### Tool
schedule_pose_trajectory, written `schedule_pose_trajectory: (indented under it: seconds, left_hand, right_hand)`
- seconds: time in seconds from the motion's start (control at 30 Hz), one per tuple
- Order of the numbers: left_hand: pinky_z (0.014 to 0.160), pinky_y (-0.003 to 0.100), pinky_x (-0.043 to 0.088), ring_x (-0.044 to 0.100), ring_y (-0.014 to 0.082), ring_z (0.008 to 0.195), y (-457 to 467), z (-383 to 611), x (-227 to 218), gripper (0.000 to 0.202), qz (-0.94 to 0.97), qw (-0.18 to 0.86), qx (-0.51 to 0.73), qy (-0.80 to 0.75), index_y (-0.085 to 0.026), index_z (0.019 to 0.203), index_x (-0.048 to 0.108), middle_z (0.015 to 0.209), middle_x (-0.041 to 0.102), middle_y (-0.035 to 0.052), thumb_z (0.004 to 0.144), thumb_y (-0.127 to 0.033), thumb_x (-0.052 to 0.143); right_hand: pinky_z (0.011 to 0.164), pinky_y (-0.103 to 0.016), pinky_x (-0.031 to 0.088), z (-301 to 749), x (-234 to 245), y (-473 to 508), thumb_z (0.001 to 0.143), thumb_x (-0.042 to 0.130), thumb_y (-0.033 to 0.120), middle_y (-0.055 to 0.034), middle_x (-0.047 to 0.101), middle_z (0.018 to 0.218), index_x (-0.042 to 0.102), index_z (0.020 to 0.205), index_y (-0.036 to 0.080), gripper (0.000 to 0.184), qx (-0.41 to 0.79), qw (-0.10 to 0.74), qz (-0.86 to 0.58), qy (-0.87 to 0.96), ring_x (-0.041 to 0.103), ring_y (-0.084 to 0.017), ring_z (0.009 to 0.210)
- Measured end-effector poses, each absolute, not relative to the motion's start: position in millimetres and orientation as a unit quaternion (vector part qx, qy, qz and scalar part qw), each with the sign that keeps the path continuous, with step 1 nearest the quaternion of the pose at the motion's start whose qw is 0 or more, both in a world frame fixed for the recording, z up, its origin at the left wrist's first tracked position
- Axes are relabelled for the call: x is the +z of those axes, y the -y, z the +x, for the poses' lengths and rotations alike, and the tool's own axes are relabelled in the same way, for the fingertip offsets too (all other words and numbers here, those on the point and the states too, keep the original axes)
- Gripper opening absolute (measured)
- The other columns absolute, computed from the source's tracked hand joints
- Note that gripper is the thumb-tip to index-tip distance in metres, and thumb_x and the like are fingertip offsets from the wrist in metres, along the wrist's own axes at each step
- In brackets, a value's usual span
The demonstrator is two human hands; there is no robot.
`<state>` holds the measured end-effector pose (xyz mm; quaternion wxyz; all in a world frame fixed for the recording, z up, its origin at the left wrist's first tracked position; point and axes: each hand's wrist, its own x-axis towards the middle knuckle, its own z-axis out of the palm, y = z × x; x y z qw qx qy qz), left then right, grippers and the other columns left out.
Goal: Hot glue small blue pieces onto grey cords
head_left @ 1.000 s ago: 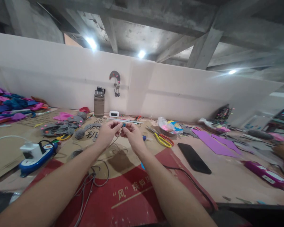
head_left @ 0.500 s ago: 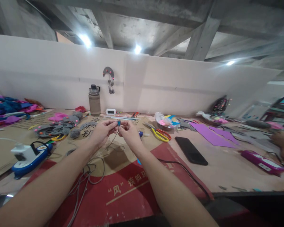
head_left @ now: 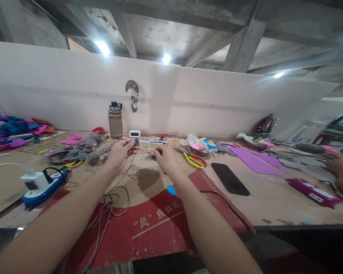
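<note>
My left hand (head_left: 119, 155) pinches a small dark teal piece (head_left: 137, 142) between thumb and fingertips, raised over the cardboard. A thin grey cord (head_left: 131, 163) hangs below that piece and runs down to a loose tangle on the red printed part of the cardboard (head_left: 157, 222). Apart from it, to the right, is my right hand (head_left: 166, 158), its fingers curled together with the tips low. Whatever lies between those fingertips is too small and dark to make out. Yellow-and-red-handled scissors (head_left: 194, 160) lie just right of my right hand.
A power strip (head_left: 44, 186) sits left, near grey felt pieces (head_left: 74, 152). Behind stand a bottle (head_left: 115, 121) and a small white clock (head_left: 134, 133). To the right are a phone (head_left: 230, 179), purple sheets (head_left: 254, 161), a magenta case (head_left: 314, 192) and another person's hand (head_left: 338, 171).
My hands have parted: the left has shifted slightly left with the teal piece, the right has drawn away to the right. A light blue piece beside my right forearm shows more fully.
</note>
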<state>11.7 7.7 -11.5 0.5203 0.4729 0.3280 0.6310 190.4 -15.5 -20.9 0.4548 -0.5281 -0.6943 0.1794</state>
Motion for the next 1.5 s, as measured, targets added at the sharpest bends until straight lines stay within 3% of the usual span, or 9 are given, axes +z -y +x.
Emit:
schedule_pose_trajectory:
  seconds: [0.17,0.27,0.4,0.57,0.7,0.9,0.97,1.13,1.5]
  left_hand:
    - [0.064,0.021,0.053,0.065,0.0114,0.065,-9.1,9.2,-9.1,0.003,0.433,0.516,0.665,-0.321,-0.009,0.078,0.063,0.070,0.066,0.0057,0.075,-0.009,0.062]
    - [0.064,0.021,0.054,0.065,0.0120,0.065,-8.7,9.0,-8.3,0.005,0.433,0.513,0.668,-0.322,-0.009,0.078,0.063,0.069,0.066,0.0057,0.076,-0.005,0.059]
    - [0.064,0.021,0.055,0.066,0.0122,0.065,-10.4,6.9,-9.7,0.008,0.423,0.517,0.672,-0.318,-0.009,0.078,0.063,0.071,0.066,0.0058,0.075,-0.003,0.059]
    - [0.066,0.020,0.055,0.067,0.0129,0.069,-11.8,4.2,-7.9,0.009,0.399,0.539,0.674,-0.311,-0.007,0.075,0.063,0.074,0.067,0.0091,0.075,0.000,0.057]
    - [0.064,0.019,0.054,0.066,0.0129,0.069,-9.7,3.6,-4.7,0.008,0.387,0.546,0.673,-0.315,-0.007,0.074,0.064,0.073,0.068,0.0098,0.074,0.000,0.058]
    - [0.048,0.014,0.047,0.063,0.0092,0.058,-11.0,0.4,-8.5,0.009,0.402,0.543,0.654,-0.342,-0.009,0.079,0.066,0.068,0.066,0.0052,0.071,-0.008,0.065]
    - [0.047,0.014,0.046,0.062,0.0082,0.057,-12.4,-0.2,-10.3,0.009,0.404,0.540,0.652,-0.346,-0.010,0.079,0.067,0.066,0.065,0.0038,0.070,-0.010,0.067]
    - [0.045,0.014,0.042,0.061,0.0079,0.056,-12.1,0.7,-10.7,0.013,0.419,0.529,0.644,-0.360,-0.011,0.079,0.067,0.065,0.064,0.0026,0.066,-0.013,0.070]
    - [0.041,0.014,0.036,0.060,0.0076,0.055,-10.4,1.8,-9.6,0.023,0.447,0.507,0.636,-0.371,-0.013,0.080,0.068,0.068,0.064,0.0022,0.060,-0.021,0.076]
  right_hand:
    - [0.071,-0.027,0.042,216.6,-20.0,17.5,0.083,0.050,0.036,-0.0176,0.067,0.090,0.065,0.087,0.010,0.030,0.064,0.240,-0.703,0.666,0.063,-0.023,0.084]
    - [0.076,-0.031,0.043,216.4,-28.3,16.8,0.078,0.058,0.037,-0.0236,0.064,0.101,0.064,0.092,0.006,0.034,0.068,0.188,-0.719,0.665,0.061,-0.029,0.096]
    - [0.072,-0.030,0.045,214.0,-42.0,10.6,0.071,0.062,0.021,-0.0224,0.065,0.100,0.063,0.097,0.005,0.030,0.094,0.203,-0.721,0.656,0.062,-0.028,0.093]
    - [0.055,-0.023,0.043,221.6,-51.1,0.5,0.065,0.065,0.030,-0.0094,0.069,0.082,0.064,0.088,0.014,0.028,0.160,0.252,-0.712,0.635,0.064,-0.020,0.071]
    - [0.056,-0.025,0.044,221.8,-44.1,-0.6,0.072,0.055,0.032,-0.0085,0.067,0.081,0.063,0.087,0.015,0.024,0.176,0.303,-0.703,0.618,0.063,-0.019,0.069]
    - [0.062,-0.026,0.048,200.7,-25.2,16.2,0.073,0.047,0.029,-0.0050,0.064,0.085,0.053,0.101,0.017,0.031,0.205,0.513,-0.546,0.630,0.060,-0.016,0.070]
    - [0.062,-0.025,0.048,193.0,-21.3,25.4,0.073,0.046,0.024,-0.0048,0.063,0.089,0.052,0.101,0.017,0.030,0.223,0.543,-0.480,0.652,0.059,-0.015,0.070]
    - [0.058,-0.022,0.046,186.3,-17.5,39.5,0.073,0.043,0.017,-0.0032,0.064,0.088,0.053,0.102,0.018,0.030,0.238,0.535,-0.407,0.701,0.056,-0.011,0.063]
    - [0.072,-0.028,0.043,190.6,-17.6,38.3,0.077,0.042,0.017,-0.0041,0.061,0.087,0.054,0.095,0.018,0.021,0.136,0.478,-0.427,0.756,0.055,-0.015,0.073]
